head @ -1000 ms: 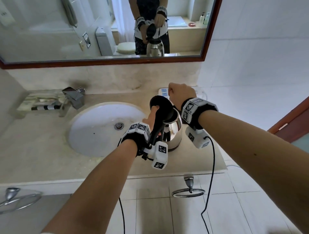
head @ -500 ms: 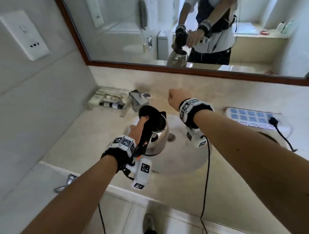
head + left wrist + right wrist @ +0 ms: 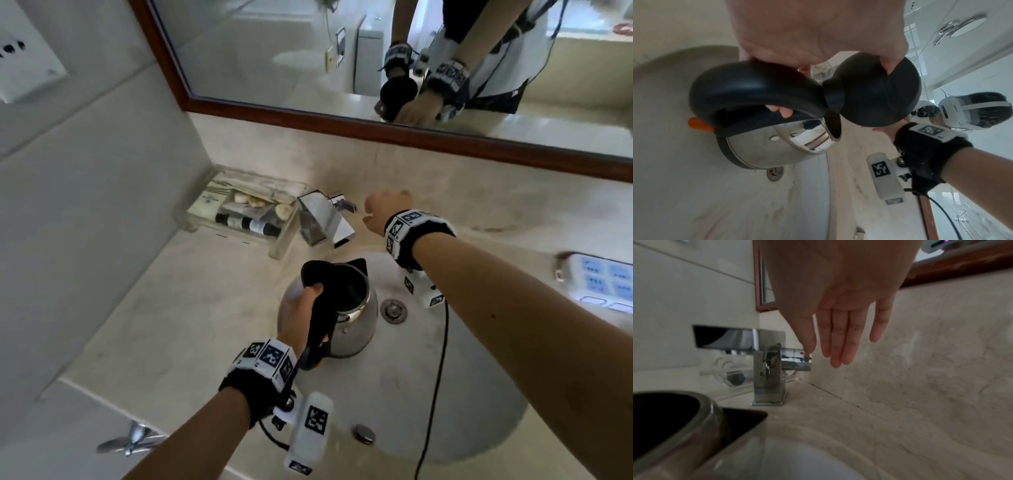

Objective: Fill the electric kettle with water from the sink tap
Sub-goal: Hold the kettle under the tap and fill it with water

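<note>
- Stainless-steel body with black handle and black lid: the electric kettle [image 3: 346, 318] sits at the centre of the head view, held over the left part of the white sink basin [image 3: 455, 394], just below the tap [image 3: 323, 219].
- The lid [image 3: 879, 92] stands hinged open; in the left wrist view it appears at centre right, with the dark mouth of the kettle exposed below it.
- The left hand [image 3: 301, 318] grasps the kettle handle [image 3: 756, 91]. Its fingers [image 3: 784, 112] curl under the handle and the thumb rests against the raised lid.
- An orange switch tab [image 3: 699, 125] projects from the base of the handle, at the left of the left wrist view.
- The right hand [image 3: 838, 305] hangs from the top centre of the right wrist view, released, with fingers [image 3: 838, 344] straight and close together, pointing down; it holds nothing.
- The thumb tip lies at the tap lever [image 3: 797, 361], a short chrome bar with red and blue dots; actual contact cannot be confirmed.
- No water stream is visible at the tap spout.
- The basin drain [image 3: 394, 310] lies just right of the kettle.
- A clear tray of toiletries [image 3: 239, 216] stands on the counter left of the tap.
- A wood-framed mirror [image 3: 342, 123] spans the upper part of the head view.
</note>
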Tool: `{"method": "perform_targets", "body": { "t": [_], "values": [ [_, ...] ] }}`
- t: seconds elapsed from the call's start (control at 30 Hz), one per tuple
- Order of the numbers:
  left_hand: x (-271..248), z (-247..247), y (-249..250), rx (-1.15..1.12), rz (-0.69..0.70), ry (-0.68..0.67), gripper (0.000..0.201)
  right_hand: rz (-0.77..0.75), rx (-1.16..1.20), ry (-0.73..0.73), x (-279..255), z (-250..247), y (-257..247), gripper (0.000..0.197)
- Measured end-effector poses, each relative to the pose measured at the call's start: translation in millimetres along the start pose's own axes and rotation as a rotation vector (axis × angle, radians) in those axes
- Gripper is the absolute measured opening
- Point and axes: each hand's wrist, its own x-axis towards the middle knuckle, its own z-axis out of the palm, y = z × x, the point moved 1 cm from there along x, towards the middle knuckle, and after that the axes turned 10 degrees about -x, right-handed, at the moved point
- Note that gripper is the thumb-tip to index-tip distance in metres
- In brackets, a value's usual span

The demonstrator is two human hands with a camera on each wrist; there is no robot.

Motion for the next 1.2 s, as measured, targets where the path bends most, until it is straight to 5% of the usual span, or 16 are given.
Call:
{"method": "perform_targets", "body": {
  "t": [0.4,0.53,0.67,0.77,1.2],
  "values": [
    [32,18,15,0.007,0.006,-0.007,0.055,-0.069,-0.02,0.062,45,22,-11,0.034],
    [34,21,27,0.039,0.016,-0.02,0.079,-0.081,-0.006,0.066,50,22,-9,0.032],
    [28,26,30,0.063,0.051,-0.02,0.063,-0.079,-0.031,0.087,52,24,-9,0.03],
    [29,30,32,-0.034,0.027,-0.005,0.087,-0.069,-0.03,0.09,54,26,-8,0.028],
    [57,14,19,0.066,-0.002,-0.035,0.115,-0.062,0.03,0.059,68,28,7,0.025]
  ]
}}
